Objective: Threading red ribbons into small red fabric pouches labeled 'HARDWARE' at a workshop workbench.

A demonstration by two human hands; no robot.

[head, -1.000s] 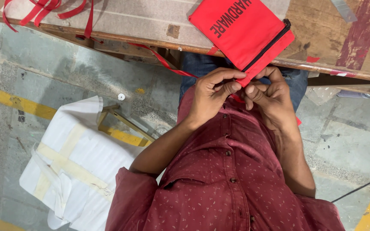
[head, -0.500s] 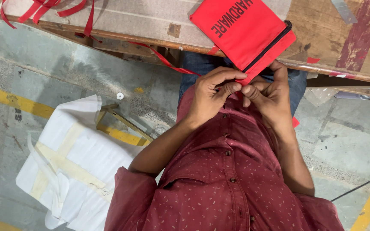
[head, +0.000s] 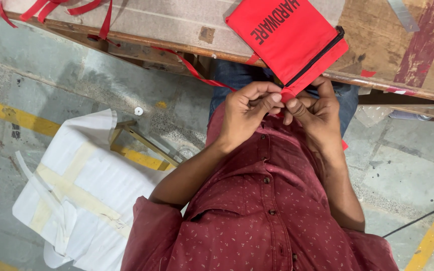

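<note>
A: Both hands working? Left hand [head: 247, 113] first.
B: Left fingers are curling shut, pinching the red pouch [head: 290, 40] corner. Right hand [head: 315, 113] is pinching beside it.
A: Pouch?
B: Lying on the workbench [head: 388, 45], overhanging its edge; contents hidden.

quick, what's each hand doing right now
Left hand: closed, fingertips pinching the near corner of the red zip pouch.
Right hand: closed, pinching the same corner from the other side.
</note>
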